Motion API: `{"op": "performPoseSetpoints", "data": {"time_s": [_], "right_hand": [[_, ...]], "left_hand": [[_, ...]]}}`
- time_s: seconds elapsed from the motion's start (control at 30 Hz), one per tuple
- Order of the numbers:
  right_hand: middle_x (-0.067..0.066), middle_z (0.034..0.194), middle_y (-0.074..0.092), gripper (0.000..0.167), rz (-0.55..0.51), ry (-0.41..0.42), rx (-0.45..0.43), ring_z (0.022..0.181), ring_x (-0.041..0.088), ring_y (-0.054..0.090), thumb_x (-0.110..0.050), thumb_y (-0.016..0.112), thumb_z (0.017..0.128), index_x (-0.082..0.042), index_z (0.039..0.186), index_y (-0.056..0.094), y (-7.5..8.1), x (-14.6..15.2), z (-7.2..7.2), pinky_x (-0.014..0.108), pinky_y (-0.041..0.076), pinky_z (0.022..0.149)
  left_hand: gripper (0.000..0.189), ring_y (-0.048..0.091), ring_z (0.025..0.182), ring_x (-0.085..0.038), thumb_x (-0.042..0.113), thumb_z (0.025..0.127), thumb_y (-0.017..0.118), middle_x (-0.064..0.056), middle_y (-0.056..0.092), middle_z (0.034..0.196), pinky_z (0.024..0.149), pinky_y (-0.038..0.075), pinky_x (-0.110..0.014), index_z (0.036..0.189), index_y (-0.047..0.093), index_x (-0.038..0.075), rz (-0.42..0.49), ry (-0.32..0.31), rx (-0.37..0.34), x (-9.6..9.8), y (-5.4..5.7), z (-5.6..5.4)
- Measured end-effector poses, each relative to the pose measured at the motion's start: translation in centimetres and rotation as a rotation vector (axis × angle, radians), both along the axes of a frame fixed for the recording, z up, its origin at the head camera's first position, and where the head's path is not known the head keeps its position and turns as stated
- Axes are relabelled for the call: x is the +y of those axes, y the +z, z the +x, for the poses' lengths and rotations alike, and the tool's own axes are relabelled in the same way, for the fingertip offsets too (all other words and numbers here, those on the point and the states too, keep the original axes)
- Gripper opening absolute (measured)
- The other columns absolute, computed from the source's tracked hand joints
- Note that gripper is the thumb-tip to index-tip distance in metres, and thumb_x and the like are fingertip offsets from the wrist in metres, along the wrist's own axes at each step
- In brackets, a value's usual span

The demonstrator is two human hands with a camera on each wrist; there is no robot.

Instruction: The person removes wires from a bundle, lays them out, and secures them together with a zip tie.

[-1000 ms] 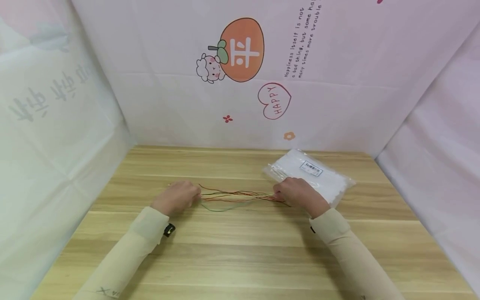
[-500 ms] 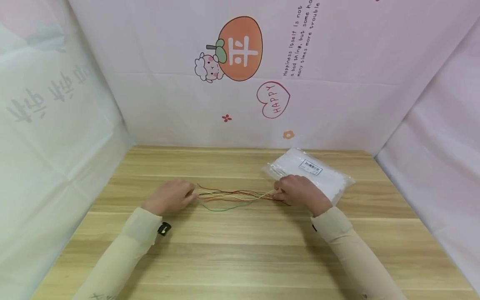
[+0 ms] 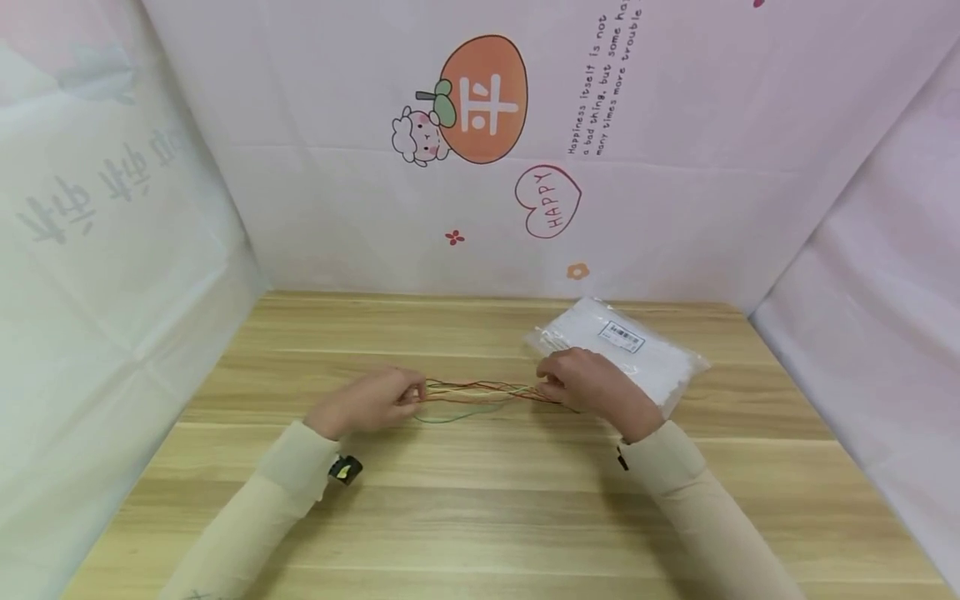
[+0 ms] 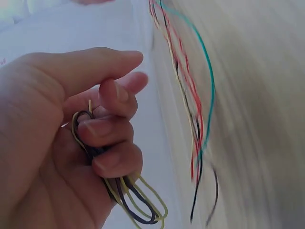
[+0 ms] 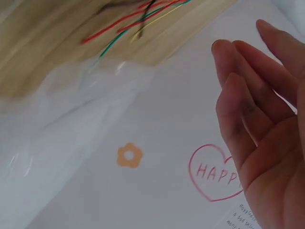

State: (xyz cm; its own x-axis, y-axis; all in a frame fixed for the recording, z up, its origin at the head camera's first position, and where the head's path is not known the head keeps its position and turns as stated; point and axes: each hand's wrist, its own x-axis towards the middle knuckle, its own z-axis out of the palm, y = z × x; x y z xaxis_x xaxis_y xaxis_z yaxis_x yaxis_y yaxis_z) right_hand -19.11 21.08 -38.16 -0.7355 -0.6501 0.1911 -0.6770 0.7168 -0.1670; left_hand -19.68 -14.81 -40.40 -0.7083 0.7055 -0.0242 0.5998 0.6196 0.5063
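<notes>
Holding a dark-and-yellow wire coil in curled fingers, the left hand hangs beside the loose wires.
The right hand, loosely bent, grips nothing near their opposite ends on the table. The crossing loose wires could tangle if one is pulled alone; slackened left fingers could free the coil.

Wall sheet: "HAPPY" in heart | "Happiness itself is not" | bag label: barcode

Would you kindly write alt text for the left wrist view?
A left hand grips a looped bundle of dark and yellow wires. Beside it, loose red, black, yellow and green wires run along the wooden table.
</notes>
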Motion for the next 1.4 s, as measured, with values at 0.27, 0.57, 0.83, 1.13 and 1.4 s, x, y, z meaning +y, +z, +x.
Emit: {"op": "performPoseSetpoints", "data": {"time_s": [0.27, 0.57, 0.83, 1.13, 1.4], "right_hand": [[-0.003, 0.085, 0.074, 0.005, -0.092, 0.151, 0.01, 0.069, 0.0, 0.056, -0.013, 0.077, 0.096, -0.009, 0.093, 0.078, 0.0, -3.7, 1.1, 0.018, 0.05, 0.063], [-0.003, 0.084, 0.075, 0.007, -0.088, 0.207, 0.193, 0.069, 0.006, 0.064, -0.018, 0.077, 0.097, -0.013, 0.092, 0.077, -0.8, -6.9, 1.9, 0.02, 0.053, 0.063], [-0.001, 0.085, 0.075, 0.008, -0.148, 0.248, 0.225, 0.074, 0.008, 0.068, -0.006, 0.078, 0.093, -0.011, 0.088, 0.074, -1.8, -7.2, 1.7, 0.023, 0.057, 0.069], [-0.004, 0.07, 0.061, 0.013, -0.275, 0.286, 0.162, 0.064, 0.0, 0.046, 0.001, 0.071, 0.082, -0.011, 0.08, 0.072, -1.5, -6.1, 1.5, 0.013, 0.04, 0.057], [-0.004, 0.069, 0.061, 0.013, -0.258, 0.279, 0.122, 0.063, 0.003, 0.051, 0.001, 0.068, 0.08, -0.011, 0.079, 0.072, -0.8, -5.3, 1.2, 0.013, 0.043, 0.058]], "left_hand": [[0.036, 0.043, 0.063, -0.003, 0.015, 0.104, 0.067, 0.007, 0.052, 0.076, 0.059, 0.04, -0.021, 0.134, 0.057, -0.001, 0.068, -0.056, -0.087, 3.7, -0.2, 0.4], [0.024, 0.051, 0.074, -0.004, 0.012, 0.103, 0.067, 0.005, 0.058, 0.085, 0.068, 0.046, -0.022, 0.126, 0.061, 0.008, 0.138, -0.119, -0.047, 6.8, -0.3, 0.7], [0.01, 0.053, 0.078, -0.005, 0.014, 0.106, 0.062, 0.004, 0.059, 0.093, 0.07, 0.046, -0.022, 0.116, 0.062, 0.012, 0.159, -0.14, -0.039, 7.4, -0.6, 0.7], [0.024, 0.043, 0.064, -0.002, 0.015, 0.115, 0.042, 0.007, 0.051, 0.075, 0.062, 0.04, -0.021, 0.113, 0.065, 0.008, 0.161, -0.217, -0.076, 6.2, -0.4, 0.7], [0.028, 0.042, 0.063, -0.002, 0.014, 0.114, 0.044, 0.008, 0.047, 0.072, 0.064, 0.039, -0.02, 0.094, 0.062, 0.004, 0.111, -0.181, -0.056, 5.8, 0.3, 0.8]]}}
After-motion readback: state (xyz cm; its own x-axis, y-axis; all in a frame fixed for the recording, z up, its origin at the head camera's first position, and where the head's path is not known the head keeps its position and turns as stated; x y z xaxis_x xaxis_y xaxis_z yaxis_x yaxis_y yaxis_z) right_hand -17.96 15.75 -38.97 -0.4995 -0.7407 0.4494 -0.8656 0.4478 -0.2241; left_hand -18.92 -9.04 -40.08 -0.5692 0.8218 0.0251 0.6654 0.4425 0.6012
